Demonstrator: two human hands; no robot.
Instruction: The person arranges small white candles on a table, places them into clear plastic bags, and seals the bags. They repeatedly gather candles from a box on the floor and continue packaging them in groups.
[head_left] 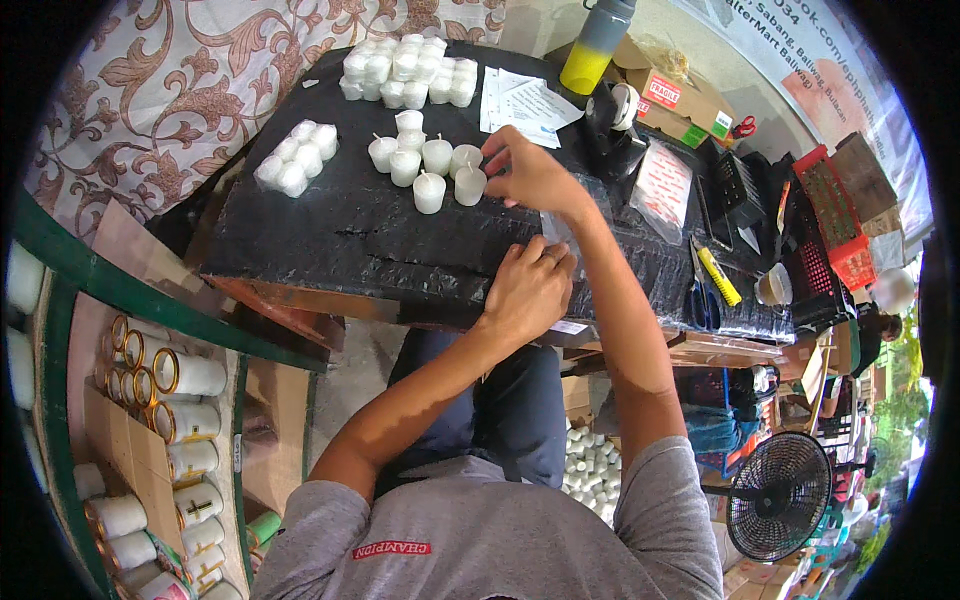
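Note:
My right hand (530, 175) reaches over the black-covered table, thumb and fingers apart. Its fingertips are at the right side of a white votive candle (468, 186); whether they touch it I cannot tell. Several more loose candles (429, 193) with wicks stand upright just left of it. Near the table's front edge, my left hand (530, 285) is closed, with a clear plastic bag (558, 230) showing beyond its fingers. The fingers hide part of the bag. A wrapped block of candles (297, 160) lies at the left, and further wrapped packs (405, 70) are stacked at the back.
Printed papers (525, 108) lie behind the candles, near a grey-and-yellow bottle (597, 50). A tape dispenser (615, 125), scissors (703, 290) and a yellow cutter (720, 277) lie to the right. Shelves of jarred candles (185, 372) stand at left; a black fan (778, 495) stands lower right.

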